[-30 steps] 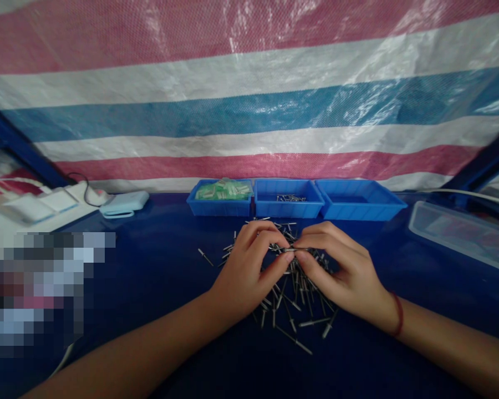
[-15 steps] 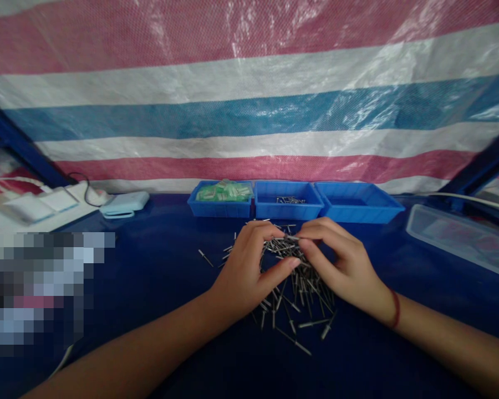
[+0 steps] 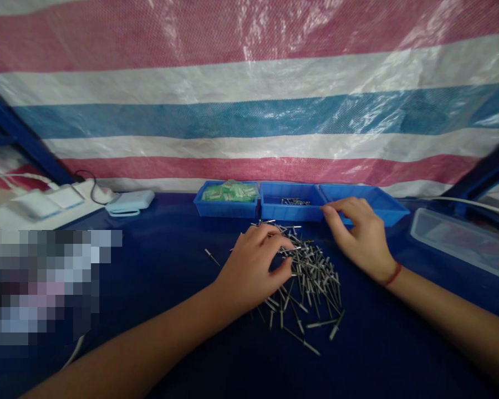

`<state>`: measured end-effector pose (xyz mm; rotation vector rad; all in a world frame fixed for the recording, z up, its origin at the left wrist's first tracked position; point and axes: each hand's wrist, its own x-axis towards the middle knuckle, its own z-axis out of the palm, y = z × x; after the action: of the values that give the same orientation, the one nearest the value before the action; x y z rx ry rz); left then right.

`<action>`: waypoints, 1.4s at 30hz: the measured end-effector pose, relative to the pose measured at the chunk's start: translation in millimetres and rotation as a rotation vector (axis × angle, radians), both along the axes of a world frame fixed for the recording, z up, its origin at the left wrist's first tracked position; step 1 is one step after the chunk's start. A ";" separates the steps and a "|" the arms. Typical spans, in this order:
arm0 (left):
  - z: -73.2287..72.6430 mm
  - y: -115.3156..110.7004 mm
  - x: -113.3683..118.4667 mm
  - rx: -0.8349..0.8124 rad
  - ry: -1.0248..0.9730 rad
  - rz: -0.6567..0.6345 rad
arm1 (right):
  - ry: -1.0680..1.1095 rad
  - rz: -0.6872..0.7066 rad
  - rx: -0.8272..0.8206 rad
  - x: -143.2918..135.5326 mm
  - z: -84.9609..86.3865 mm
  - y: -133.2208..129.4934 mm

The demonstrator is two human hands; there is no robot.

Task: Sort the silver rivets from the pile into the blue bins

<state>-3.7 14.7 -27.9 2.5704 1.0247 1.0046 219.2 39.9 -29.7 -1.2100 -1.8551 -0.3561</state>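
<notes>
A loose pile of silvery blind rivets (image 3: 316,271) lies on the dark blue table. My left hand (image 3: 260,260) rests over the pile's left side, thumb and index finger apart, with no rivet visible between them. My right hand (image 3: 360,235) is raised by the front of the blue bins, thumb and index fingertips pinched together. Whatever sits in that pinch, if anything, is too small or hidden to tell. Close to those fingertips is the middle blue bin (image 3: 291,212), holding a few rivets (image 3: 296,201). Behind the hand stands the right blue bin (image 3: 388,215).
The left blue bin (image 3: 227,209) contains green-tinted packets (image 3: 230,192). A white power strip (image 3: 72,202) and a light blue case (image 3: 131,202) are at the back left. On the right lies a clear plastic lid or tray (image 3: 461,244). Striped sheeting (image 3: 249,119) hangs behind.
My right hand has left the pile and moved up and right to the bins. My left hand stays over the rivets, its fingertips slightly withdrawn. The view has shifted a little.
</notes>
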 end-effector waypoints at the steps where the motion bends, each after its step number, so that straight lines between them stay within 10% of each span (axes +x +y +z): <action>1: -0.1 0.8 -1.1 0.006 0.046 0.012 | -0.005 0.048 -0.005 -2.9 -0.2 -3.3; 26: 11.5 4.4 11.9 -0.234 0.285 0.126 | 0.009 0.241 -0.069 -13.4 -3.7 -11.7; 42: 7.9 0.3 8.1 0.149 0.476 0.172 | -0.003 0.289 -0.058 -14.2 -0.7 -15.5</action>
<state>4.4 15.0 -20.0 2.9675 1.3452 0.5208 205.1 24.4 -30.4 -0.9603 -2.0203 -0.1447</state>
